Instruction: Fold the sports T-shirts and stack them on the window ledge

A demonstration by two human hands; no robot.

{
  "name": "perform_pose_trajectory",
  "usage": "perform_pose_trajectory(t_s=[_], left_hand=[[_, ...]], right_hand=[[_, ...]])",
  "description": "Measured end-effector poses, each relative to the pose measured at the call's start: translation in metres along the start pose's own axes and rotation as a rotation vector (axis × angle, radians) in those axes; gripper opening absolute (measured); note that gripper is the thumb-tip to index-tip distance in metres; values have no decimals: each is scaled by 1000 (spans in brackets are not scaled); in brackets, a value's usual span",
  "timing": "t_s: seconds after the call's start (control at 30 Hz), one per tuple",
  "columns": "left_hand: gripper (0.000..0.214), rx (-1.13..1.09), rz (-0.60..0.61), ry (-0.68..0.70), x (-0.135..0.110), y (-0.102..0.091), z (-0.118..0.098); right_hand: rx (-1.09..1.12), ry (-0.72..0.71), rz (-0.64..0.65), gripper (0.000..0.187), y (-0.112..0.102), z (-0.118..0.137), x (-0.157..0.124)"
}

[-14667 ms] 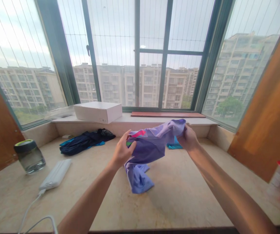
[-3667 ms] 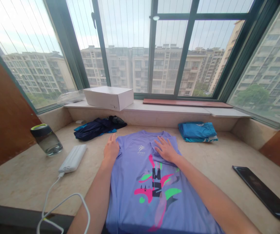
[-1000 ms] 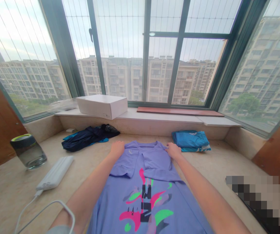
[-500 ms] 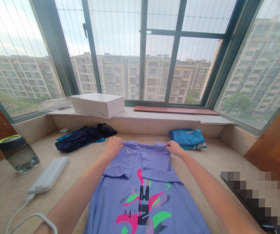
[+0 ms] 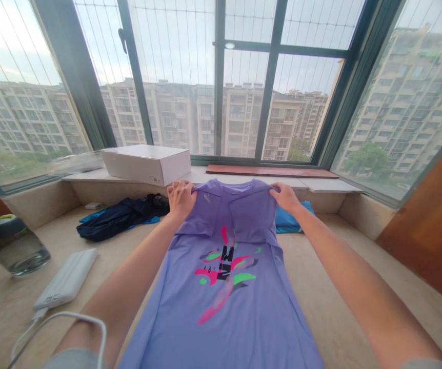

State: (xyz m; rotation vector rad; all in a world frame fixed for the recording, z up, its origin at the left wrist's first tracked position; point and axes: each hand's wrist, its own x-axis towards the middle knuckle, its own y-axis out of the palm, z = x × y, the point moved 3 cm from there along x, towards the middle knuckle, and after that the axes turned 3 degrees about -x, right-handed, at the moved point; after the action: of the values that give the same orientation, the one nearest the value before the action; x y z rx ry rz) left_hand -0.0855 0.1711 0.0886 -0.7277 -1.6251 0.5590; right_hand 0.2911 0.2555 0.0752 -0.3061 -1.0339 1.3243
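A purple T-shirt [image 5: 221,302] with a pink, green and black print stretches down the middle of the view. Its shoulder end is lifted off the stone counter, and its lower part runs out of the bottom of the frame. My left hand [image 5: 181,198] pinches the left shoulder, and my right hand [image 5: 284,197] pinches the right one, so the collar hangs between them. The sleeves lie folded inward across the chest. Behind my right wrist a folded blue garment [image 5: 288,221] is partly hidden.
Left on the counter [image 5: 340,287] lie a dark navy garment [image 5: 119,220], a water bottle [image 5: 11,243] and a white power bank [image 5: 66,277] with a cable [image 5: 65,315]. A white box [image 5: 146,161] and a reddish board [image 5: 270,171] rest on the window ledge.
Both hands have raised the shirt's shoulder end up and away from the counter, pulling the shoulders a little wider apart. The view has shifted slightly to the right.
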Motion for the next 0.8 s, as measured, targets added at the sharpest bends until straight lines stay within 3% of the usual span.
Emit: perform_pose_trajectory(t_s=[0.07,0.17,0.3,0.4,0.5,0.6,0.73,0.8], left_hand=[[19,-15,34,70,-21,-5,3],[13,-58,167,188,-61,-11,14],[10,-150,456,397,-115,-20,24],[12,-186,652,551,-144,-29,27],[7,-217,786,619,-157,-41,28],[22,-252,846,572,-159,-47,22],[33,-356,814,460,-157,-44,3],[36,-463,871,448,-162,-41,-7]], right_hand=[[25,-63,52,25,-6,2,-25],[46,-186,247,19,-4,2,-79],[-9,-314,536,22,10,-1,-154],[-94,-376,677,26,13,-1,-191],[-141,-394,814,30,9,3,-206],[-106,-346,953,24,8,9,-208],[-22,-288,833,37,14,23,-206],[15,-305,851,41,20,30,-212]])
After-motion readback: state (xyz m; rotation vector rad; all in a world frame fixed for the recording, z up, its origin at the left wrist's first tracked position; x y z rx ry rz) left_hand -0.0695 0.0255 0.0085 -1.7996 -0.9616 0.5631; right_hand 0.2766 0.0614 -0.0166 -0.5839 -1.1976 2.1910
